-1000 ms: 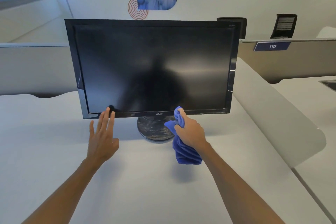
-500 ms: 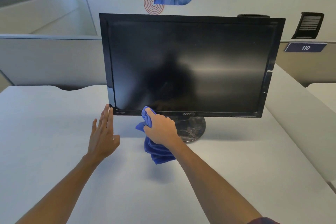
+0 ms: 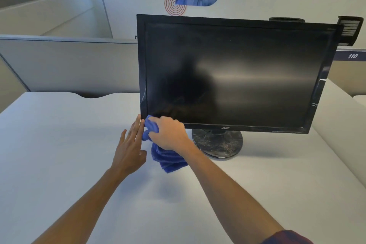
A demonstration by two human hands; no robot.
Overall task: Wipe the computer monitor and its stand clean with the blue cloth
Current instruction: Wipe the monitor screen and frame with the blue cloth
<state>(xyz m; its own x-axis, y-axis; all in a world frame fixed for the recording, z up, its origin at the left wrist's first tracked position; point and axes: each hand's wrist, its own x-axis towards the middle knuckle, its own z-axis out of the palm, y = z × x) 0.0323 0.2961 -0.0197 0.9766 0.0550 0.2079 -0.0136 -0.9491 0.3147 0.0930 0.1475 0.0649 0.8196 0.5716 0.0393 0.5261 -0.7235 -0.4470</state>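
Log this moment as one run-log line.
right hand: grips blue cloth at monitor lower-left corner | left hand: open, fingertips at that corner | stand: dusty

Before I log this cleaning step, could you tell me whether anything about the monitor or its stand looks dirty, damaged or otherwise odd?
Yes. The round stand base is mottled with pale dusty smudges, so it looks unwiped. The monitor screen shows faint streaks and haze. Small pale marks sit on the right bezel; whether they are scratches or glare I cannot tell. Nothing looks spilled.
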